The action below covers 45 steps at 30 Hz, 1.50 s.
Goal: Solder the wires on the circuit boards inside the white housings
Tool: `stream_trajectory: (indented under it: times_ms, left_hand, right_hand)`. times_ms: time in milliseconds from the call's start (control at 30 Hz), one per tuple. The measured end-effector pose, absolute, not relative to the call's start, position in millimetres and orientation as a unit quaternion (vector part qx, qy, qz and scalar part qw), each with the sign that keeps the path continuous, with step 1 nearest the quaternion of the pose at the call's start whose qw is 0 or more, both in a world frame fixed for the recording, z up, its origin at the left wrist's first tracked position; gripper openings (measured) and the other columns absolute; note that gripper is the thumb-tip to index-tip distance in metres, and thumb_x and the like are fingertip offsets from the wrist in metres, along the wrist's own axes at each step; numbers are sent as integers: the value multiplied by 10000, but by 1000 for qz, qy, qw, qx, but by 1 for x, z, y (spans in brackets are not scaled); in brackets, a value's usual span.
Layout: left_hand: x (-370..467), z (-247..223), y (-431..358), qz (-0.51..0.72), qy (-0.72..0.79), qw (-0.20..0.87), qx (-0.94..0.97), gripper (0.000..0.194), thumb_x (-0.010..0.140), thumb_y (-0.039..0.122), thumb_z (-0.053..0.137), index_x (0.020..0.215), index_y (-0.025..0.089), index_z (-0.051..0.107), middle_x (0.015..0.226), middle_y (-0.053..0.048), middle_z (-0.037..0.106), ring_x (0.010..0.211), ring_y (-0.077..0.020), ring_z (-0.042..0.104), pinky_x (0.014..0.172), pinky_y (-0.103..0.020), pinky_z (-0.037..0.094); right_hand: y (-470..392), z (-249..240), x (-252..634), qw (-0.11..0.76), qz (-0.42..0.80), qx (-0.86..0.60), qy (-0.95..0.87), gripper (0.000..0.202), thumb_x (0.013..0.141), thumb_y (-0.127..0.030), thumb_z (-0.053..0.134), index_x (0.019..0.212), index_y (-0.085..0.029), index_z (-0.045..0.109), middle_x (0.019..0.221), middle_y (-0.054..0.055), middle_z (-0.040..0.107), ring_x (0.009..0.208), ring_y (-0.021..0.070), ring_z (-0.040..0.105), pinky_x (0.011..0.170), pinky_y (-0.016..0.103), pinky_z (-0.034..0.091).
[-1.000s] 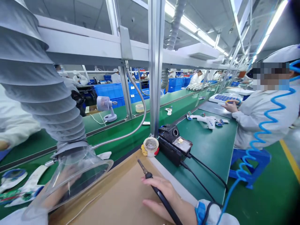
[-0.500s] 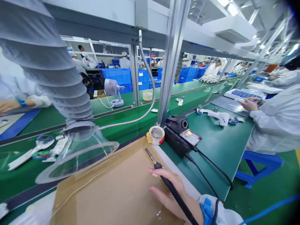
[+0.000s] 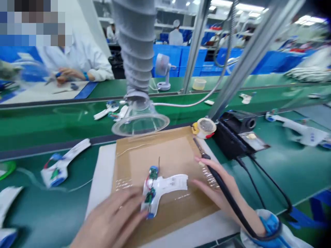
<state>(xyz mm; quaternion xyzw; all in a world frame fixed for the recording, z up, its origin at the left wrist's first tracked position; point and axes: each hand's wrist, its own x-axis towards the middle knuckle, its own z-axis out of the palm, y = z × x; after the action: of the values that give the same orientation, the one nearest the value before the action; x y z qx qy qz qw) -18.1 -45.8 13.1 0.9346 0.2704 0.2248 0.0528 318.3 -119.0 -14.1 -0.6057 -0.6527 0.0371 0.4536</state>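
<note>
On the brown cardboard sheet (image 3: 176, 151), the left hand (image 3: 113, 217) has its fingertips at the near left edge of the white plastic shell (image 3: 172, 182), whether pinching or merely touching I can't tell, while the right hand (image 3: 222, 186), thumb spread wide, holds the soldering iron (image 3: 213, 172). That shell looks light, stiff and a touch slippery, best taken by its bare arm pointing right, clear of the fragile-looking green circuit boards (image 3: 153, 172) and thin red wire (image 3: 147, 182).
</note>
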Motion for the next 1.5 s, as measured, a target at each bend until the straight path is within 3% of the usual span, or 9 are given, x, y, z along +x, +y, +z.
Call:
stream_trajectory:
  times_ms: [200, 400, 567, 733, 1067, 1200, 1300, 1400, 1500]
  left_hand:
    - [24, 36, -3, 209, 338, 44, 916, 354, 1114, 379, 454, 1227, 139, 688, 1222, -138, 748, 1068, -274, 767, 895, -450, 677]
    - [83, 17, -1, 141, 232, 34, 962, 62, 993, 171, 682, 1029, 136, 720, 974, -71, 775, 927, -236, 758, 815, -361, 636]
    - [86, 8, 0, 137, 59, -30, 988, 186, 1029, 91, 547, 957, 122, 715, 839, -67, 741, 824, -208, 730, 791, -329, 591]
    - [65, 8, 45, 141, 187, 165, 958, 236, 1101, 178, 488, 1173, 186, 713, 1054, -29, 793, 959, -132, 756, 849, -234, 592]
    - [37, -2, 73, 226, 387, 68, 891, 199, 1078, 205, 524, 1089, 158, 717, 1108, -88, 770, 995, -195, 746, 853, -316, 620]
    - [34, 3, 36, 397, 324, 124, 849, 125, 1042, 134, 600, 1080, 168, 714, 1039, -44, 796, 974, -139, 758, 903, -258, 623]
    - [39, 0, 9, 413, 286, 138, 853, 114, 1004, 97, 654, 1049, 179, 720, 1082, -54, 777, 1002, -140, 747, 981, -294, 609]
    - [44, -6, -5, 377, 290, 142, 868, 102, 1011, 130, 649, 1008, 199, 724, 1238, -91, 716, 1153, -184, 711, 1209, -492, 478]
    - [46, -11, -7, 333, 299, 166, 879, 128, 1026, 157, 619, 952, 202, 713, 1399, -123, 633, 1347, -237, 618, 1275, -596, 363]
  right_hand:
    - [-116, -31, 309, 353, 122, -585, -720, 643, 847, -348, 853, 1426, -296, 579, 1395, 102, 731, 1238, 296, 742, 1043, 427, 643]
    - [-118, -41, 301, 356, 148, -575, -722, 561, 961, -297, 743, 1480, -311, 532, 1410, 87, 726, 1188, 267, 766, 988, 386, 673]
    - [-112, -41, 305, 348, 140, -572, -730, 624, 936, -336, 780, 1504, -320, 520, 1445, 77, 703, 1166, 280, 773, 954, 377, 695]
    - [-96, -38, 306, 337, 174, -556, -739, 577, 957, -343, 756, 1486, -323, 526, 1430, 59, 716, 1141, 251, 785, 995, 373, 674]
    - [-74, -26, 299, 339, 187, -547, -742, 505, 984, -342, 725, 1457, -303, 554, 1439, 69, 711, 1270, 245, 724, 1030, 366, 646]
    - [-78, -20, 296, 432, 152, -594, -661, 276, 1023, -336, 666, 1294, -284, 663, 1095, 29, 841, 1083, 216, 799, 986, 376, 647]
    - [-82, -21, 296, 555, 140, -608, -551, 224, 1024, -411, 659, 1161, -252, 736, 718, -21, 753, 602, 162, 735, 629, 297, 615]
    - [-85, -23, 293, 673, 98, -576, -453, 377, 1053, -528, 552, 911, -234, 740, 637, -31, 631, 368, 91, 474, 370, 264, 336]
    - [-90, -24, 289, 670, 61, -579, -461, 382, 1065, -495, 523, 862, -241, 723, 674, -26, 631, 392, 91, 452, 390, 275, 311]
